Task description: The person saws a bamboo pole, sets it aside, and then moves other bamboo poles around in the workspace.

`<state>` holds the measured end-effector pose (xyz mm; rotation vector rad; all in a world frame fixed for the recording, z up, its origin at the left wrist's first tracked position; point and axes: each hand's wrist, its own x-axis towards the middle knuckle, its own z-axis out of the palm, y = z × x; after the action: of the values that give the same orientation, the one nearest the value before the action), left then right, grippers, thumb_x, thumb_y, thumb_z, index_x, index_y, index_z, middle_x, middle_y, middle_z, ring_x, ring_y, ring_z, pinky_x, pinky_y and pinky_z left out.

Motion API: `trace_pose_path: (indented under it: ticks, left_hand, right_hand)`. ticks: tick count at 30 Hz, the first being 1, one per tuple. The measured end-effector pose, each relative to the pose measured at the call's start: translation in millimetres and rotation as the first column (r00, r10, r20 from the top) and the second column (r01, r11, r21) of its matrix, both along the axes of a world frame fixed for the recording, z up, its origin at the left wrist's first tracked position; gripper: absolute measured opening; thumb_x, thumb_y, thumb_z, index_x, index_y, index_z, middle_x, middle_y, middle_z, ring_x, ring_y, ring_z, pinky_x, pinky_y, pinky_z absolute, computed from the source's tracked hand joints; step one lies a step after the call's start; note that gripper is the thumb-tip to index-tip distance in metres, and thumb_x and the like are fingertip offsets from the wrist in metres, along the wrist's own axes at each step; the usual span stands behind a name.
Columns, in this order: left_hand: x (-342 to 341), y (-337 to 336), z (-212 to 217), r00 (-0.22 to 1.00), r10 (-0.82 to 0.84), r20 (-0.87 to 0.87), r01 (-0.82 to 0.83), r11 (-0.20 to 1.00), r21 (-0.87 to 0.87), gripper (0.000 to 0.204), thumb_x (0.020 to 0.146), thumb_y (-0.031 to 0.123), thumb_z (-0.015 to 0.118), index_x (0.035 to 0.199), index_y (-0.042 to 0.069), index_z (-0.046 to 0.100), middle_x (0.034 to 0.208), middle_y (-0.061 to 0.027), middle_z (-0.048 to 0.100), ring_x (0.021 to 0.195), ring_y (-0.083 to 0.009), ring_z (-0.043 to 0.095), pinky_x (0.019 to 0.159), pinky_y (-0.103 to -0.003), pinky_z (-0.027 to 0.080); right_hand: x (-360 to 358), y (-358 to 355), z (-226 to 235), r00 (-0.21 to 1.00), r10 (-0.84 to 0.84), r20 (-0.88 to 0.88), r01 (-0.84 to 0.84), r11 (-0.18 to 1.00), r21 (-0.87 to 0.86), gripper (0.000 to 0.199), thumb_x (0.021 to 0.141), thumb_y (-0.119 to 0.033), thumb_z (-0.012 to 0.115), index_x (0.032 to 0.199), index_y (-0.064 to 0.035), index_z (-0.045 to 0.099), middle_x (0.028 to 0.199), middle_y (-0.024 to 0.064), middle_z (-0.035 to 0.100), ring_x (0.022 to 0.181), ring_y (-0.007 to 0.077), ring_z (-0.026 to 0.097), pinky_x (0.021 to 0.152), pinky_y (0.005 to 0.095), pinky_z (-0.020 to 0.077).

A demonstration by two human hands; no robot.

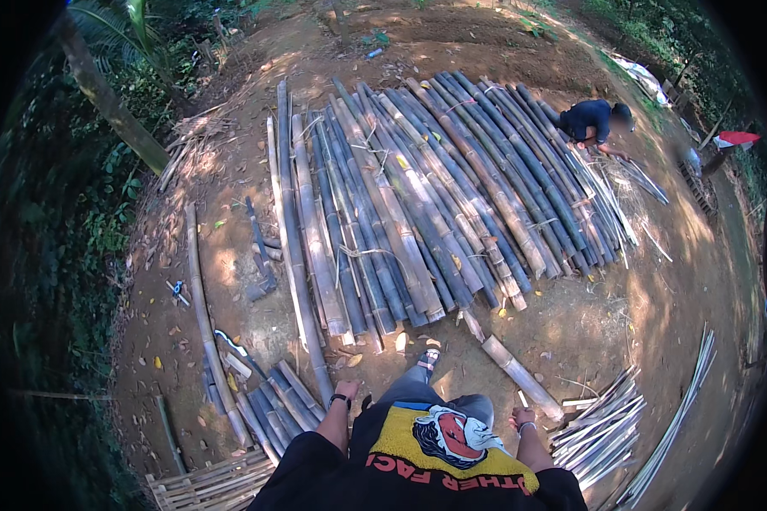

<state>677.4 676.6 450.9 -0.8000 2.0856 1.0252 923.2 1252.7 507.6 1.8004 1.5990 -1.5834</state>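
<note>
My left hand (347,390), with a dark band at the wrist, hangs beside my left thigh near a stack of short bamboo pieces (283,400). Its fingers are too small to make out. By my right knee, my right hand (522,416) is closed around a short, thin pale stick (522,398). A thick bamboo length (520,375) lies on the ground just past that hand. Ahead of my feet, many long bamboo poles (418,196) lie side by side in a wide row, some tied with cord.
Split bamboo strips (601,430) lie in a bundle at the right, with longer thin strips (673,417) beyond. A slatted bamboo panel (217,484) sits at the lower left. One long pole (204,315) rests at the left. A person in dark clothes (592,121) bends over the far right poles.
</note>
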Motion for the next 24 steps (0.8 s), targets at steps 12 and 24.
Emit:
trace_pose_path:
  ticks: [12, 24]
  left_hand:
    - [163.5, 157.8, 41.8, 0.745, 0.665, -0.051, -0.625, 0.723, 0.296, 0.023, 0.088, 0.025, 0.069, 0.09, 0.002, 0.068, 0.075, -0.0031, 0.064, 0.057, -0.0129, 0.056, 0.051, -0.03, 0.045]
    - [398.9, 236.5, 7.9, 0.94, 0.314, 0.134, -0.336, 0.922, 0.193, 0.029, 0.089, 0.032, 0.066, 0.102, 0.006, 0.066, 0.083, -0.0065, 0.068, 0.066, -0.0153, 0.064, 0.056, -0.031, 0.052]
  right_hand:
    - [3.3, 160.0, -48.8, 0.981, 0.192, 0.012, -0.193, 0.981, 0.032, 0.023, 0.09, -0.019, 0.059, 0.11, -0.008, 0.055, 0.091, 0.0141, 0.065, 0.06, 0.0267, 0.068, 0.045, 0.0409, 0.0524]
    - [-9.1, 200.6, -34.3, 0.894, 0.439, -0.087, -0.445, 0.893, -0.067, 0.028, 0.089, -0.016, 0.063, 0.114, -0.0042, 0.057, 0.096, 0.0135, 0.066, 0.074, 0.0289, 0.071, 0.057, 0.0447, 0.0555]
